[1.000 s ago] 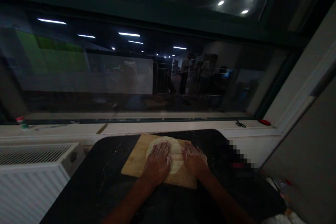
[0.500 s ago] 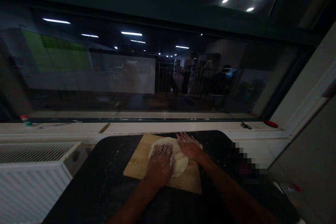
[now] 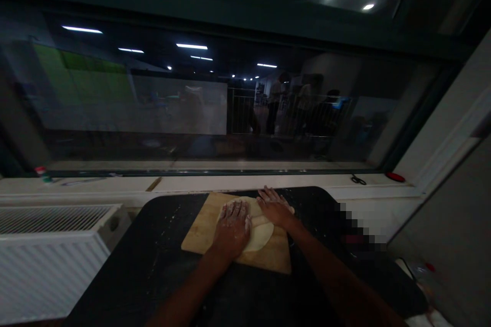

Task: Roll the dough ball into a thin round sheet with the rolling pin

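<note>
A pale flat round of dough (image 3: 261, 235) lies on a wooden board (image 3: 201, 235) on a black table (image 3: 153, 265). A rolling pin (image 3: 258, 221) seems to run across the dough under both palms; only a short pale stretch shows between them. My left hand (image 3: 232, 227), dusted with flour, presses flat on the left part of the dough, fingers spread. My right hand (image 3: 274, 207) lies flat at the far right part of the dough, fingers stretched forward.
A white radiator (image 3: 49, 245) stands left of the table. Behind it runs a window sill (image 3: 192, 184) with scissors (image 3: 358, 180), a red object (image 3: 395, 177) and a small bottle (image 3: 43, 174). A dark window fills the back. A blurred patch (image 3: 356, 230) sits at the right.
My right hand has slid forward from the near right of the dough to its far right edge. My left hand has stayed on the dough's left part.
</note>
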{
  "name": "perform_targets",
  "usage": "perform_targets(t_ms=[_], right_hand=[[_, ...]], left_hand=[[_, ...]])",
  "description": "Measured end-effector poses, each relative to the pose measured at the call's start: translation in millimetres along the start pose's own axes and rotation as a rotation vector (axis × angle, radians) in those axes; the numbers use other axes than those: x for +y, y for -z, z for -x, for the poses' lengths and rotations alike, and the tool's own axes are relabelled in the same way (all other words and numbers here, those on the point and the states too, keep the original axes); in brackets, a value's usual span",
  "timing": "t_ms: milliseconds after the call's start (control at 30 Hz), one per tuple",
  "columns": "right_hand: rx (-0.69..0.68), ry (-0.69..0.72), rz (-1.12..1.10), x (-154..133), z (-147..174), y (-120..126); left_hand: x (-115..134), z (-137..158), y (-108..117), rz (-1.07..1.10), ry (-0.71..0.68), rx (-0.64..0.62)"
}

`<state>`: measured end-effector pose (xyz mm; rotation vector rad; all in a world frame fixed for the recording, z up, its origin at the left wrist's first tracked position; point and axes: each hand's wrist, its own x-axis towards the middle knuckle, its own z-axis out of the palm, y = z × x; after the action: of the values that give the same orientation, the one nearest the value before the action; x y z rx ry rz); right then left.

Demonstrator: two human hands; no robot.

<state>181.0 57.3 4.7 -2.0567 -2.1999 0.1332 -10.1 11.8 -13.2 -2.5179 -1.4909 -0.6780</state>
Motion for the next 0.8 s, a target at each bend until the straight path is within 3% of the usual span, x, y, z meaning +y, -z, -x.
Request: perform_targets(t_ms=[133,333,500,567,667,800], right_hand=[[0.161,-0.059,0.065,-2.7,57.2,-8.4],[0.325,0.009,0.041,-16.0,136.5,-26.6],[0.417,0.052,-0.018,-18.6,170.5,-35.6],[0.481,0.056,-0.026,-15.6,172.5,-39.5],[0.603,0.086,-0.052,-9.7,169.4,-46.2],[0.707,0.121,-0.172,-3.0,164.0,-54.7]], left_hand=[[5.8,14.9,3.3,0.018,-0.102,0.016],[15.3,62.1,11.3,0.002,-0.188,0.05],[19.2,104.8,33.9,0.117,-0.189,-0.024],[5.0,108.5,40.8,0.211,-0.161,-0.049],[-39.6,94.2,41.7,0.284,-0.022,0.011],[-103.2,63.4,26.7,0.15,0.053,0.072]])
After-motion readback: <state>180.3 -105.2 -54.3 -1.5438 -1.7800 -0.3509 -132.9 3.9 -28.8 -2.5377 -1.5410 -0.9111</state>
